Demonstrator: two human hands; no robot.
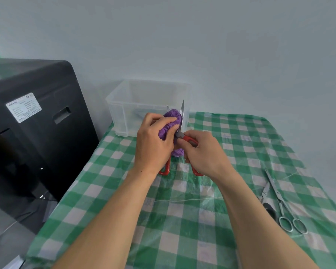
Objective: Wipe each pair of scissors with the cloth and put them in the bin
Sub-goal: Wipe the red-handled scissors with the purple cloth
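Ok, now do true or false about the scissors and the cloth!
1. The cloth is purple. True.
2. The left hand holds the cloth against the red-handled scissors. True.
3. The red-handled scissors lie inside the bin. False: both hands hold them up in front of it.
4. The silver scissors are being wiped. False: they lie on the checked tablecloth, and no hand touches them.
5. The right hand is empty. False: it grips a red handle.
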